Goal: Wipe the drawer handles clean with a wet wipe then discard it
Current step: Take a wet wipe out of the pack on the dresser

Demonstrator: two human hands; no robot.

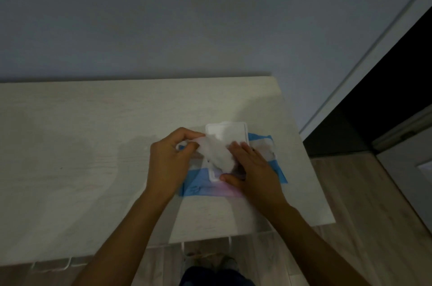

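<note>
A blue and white pack of wet wipes [266,145] lies on the pale wooden top [93,145] of a drawer unit, its white lid [231,131] flipped open. A white wet wipe [217,153] stretches out of the pack's opening toward the left. My left hand [170,162] pinches the wipe's left end between thumb and fingers. My right hand [252,169] lies flat on the pack with straight fingers and presses it down. White drawer handles [51,266] peek out just below the top's front edge.
A grey wall [187,17] rises behind the unit. To the right a white door frame [364,61] borders a dark doorway [385,98]. Wood-look floor [362,215] runs along the right side and below the front edge.
</note>
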